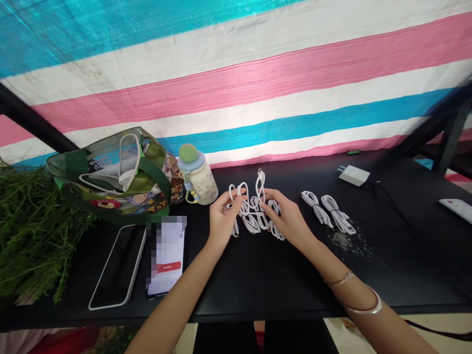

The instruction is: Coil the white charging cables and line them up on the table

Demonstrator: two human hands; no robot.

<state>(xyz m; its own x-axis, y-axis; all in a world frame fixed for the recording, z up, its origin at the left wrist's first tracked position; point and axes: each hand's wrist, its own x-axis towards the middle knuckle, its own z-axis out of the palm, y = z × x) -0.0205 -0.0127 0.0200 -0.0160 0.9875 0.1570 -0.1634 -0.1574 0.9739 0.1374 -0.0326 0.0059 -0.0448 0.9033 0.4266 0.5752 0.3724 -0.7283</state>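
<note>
Between both hands, a white charging cable (pixel 260 184) is held in loose loops above the black table. My left hand (pixel 225 211) pinches its loops on the left side. On the other side, my right hand (pixel 282 211) has closed fingers on the loops near an upright connector end. Several bundled white cables (pixel 251 224) lie on the table just below and behind the hands, partly covered by them. Two more coiled cables (pixel 324 209) rest to the right of my right hand, each tied around the middle.
Left of the hands stand a mug with a green-topped lid (pixel 203 182) and a green clear bag (pixel 110 196). Nearer me lie a white-edged phone (pixel 120 268) and a lit phone (pixel 167 255), beside green foliage (pixel 33 231). A white charger (pixel 354 175) and a power strip (pixel 457 209) are at right.
</note>
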